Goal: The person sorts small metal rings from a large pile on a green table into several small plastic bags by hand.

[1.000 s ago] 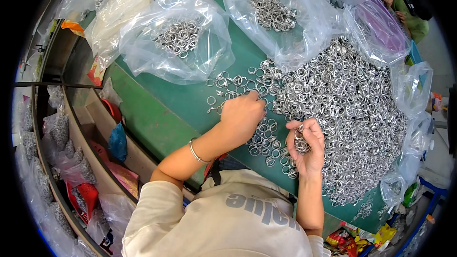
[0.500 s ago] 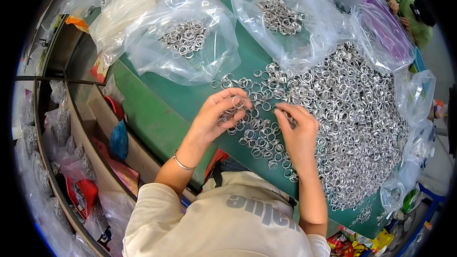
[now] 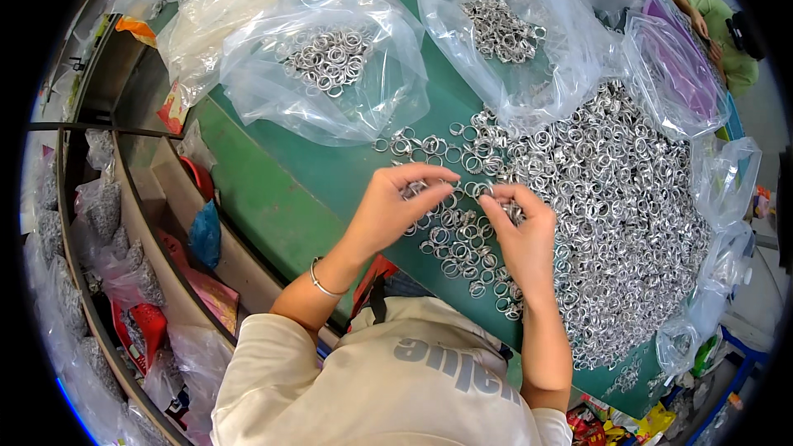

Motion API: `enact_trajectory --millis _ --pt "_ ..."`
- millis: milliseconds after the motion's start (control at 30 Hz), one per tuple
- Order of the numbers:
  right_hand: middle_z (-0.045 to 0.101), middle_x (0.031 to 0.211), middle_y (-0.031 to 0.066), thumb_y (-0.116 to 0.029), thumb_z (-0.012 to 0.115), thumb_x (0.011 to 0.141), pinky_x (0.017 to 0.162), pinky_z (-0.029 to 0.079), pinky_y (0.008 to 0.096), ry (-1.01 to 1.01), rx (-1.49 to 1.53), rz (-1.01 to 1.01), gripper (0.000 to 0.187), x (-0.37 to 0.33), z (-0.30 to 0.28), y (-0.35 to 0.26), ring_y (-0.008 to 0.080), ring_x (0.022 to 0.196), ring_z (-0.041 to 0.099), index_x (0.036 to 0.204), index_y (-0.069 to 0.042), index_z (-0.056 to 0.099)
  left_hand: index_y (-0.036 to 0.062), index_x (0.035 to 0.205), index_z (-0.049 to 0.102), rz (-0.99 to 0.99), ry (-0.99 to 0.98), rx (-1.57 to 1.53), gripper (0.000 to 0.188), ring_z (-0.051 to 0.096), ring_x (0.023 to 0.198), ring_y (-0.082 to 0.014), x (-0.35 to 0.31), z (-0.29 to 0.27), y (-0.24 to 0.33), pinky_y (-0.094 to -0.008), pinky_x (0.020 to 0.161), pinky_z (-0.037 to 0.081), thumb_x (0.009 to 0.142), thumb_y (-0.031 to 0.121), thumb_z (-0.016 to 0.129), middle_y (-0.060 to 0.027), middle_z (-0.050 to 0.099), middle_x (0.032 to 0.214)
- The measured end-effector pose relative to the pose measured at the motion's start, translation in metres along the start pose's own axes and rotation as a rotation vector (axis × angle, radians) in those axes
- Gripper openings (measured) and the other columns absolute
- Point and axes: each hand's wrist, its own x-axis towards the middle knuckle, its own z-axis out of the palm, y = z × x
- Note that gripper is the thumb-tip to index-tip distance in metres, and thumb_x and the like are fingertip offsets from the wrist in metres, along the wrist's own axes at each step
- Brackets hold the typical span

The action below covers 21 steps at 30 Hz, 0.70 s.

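Note:
My left hand (image 3: 388,208) is curled, with several silvery metal rings (image 3: 414,190) showing between its thumb and fingers. Opposite it, my right hand (image 3: 529,235) pinches with thumb and forefinger at a metal ring (image 3: 481,190). More rings show at its curled fingers; whether all of these are in the hand I cannot tell. Both hands hover over a loose scatter of rings (image 3: 462,239) on the green tabletop (image 3: 289,157). A large heap of similar rings (image 3: 619,231) spreads to the right of my right hand.
Two clear plastic bags lie beyond my hands, the left bag (image 3: 248,74) and right bag (image 3: 570,58), each with rings inside. A shelf (image 3: 157,223) with bagged goods stands at left. Another person (image 3: 719,41) is at the far right, by a purple bag (image 3: 673,74).
My left hand has turned and closed more over its rings, its fingertips moving right toward my right hand. The right hand has shifted slightly, a ring now showing at its fingertips.

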Motion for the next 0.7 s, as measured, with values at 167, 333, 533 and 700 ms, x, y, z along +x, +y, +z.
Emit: enact_trajectory --millis 167,333,533,700 --pt "0.059 0.071 0.0007 -0.008 0.067 0.084 0.044 0.036 0.0180 -0.121 0.426 0.420 0.009 -0.016 -0.012 -0.011 0.0049 0.052 0.050 0.088 -0.002 0.062 0.0012 0.100 0.067 -0.031 -0.181 0.078 0.023 0.052 0.069 -0.0041 -0.002 0.012 0.018 -0.0202 0.062 0.042 0.078 0.002 0.070 0.0001 0.059 0.072" --pt "0.058 0.073 0.0012 -0.009 0.062 0.088 0.042 0.033 0.0164 -0.160 0.683 0.564 0.007 -0.019 -0.017 -0.011 0.0043 0.051 0.049 0.089 -0.002 0.062 -0.0003 0.101 0.063 0.049 -0.157 0.025 0.017 0.052 0.063 -0.0066 -0.002 0.019 0.006 -0.0200 0.054 0.040 0.084 0.005 0.063 -0.0025 0.060 0.075" --pt "0.059 0.074 0.0033 -0.011 0.061 0.089 0.042 0.033 0.0187 -0.059 0.736 0.583 0.011 -0.020 -0.016 -0.002 0.0065 0.051 0.049 0.094 -0.002 0.064 0.0003 0.097 0.059 -0.380 -0.169 -0.700 0.013 0.042 0.051 -0.0063 0.000 0.009 0.006 -0.0163 0.038 0.024 0.090 0.007 0.051 -0.0100 0.059 0.083" --pt "0.061 0.076 0.0078 -0.012 0.066 0.084 0.043 0.041 0.0283 0.087 -0.145 -0.240 0.019 -0.015 -0.011 0.015 0.0139 0.051 0.054 0.101 -0.005 0.065 -0.0017 0.097 0.058 -0.364 -0.128 -0.942 0.017 0.045 0.056 -0.0103 -0.004 -0.002 0.007 -0.0173 0.036 0.027 0.084 0.003 0.048 -0.0112 0.056 0.082"
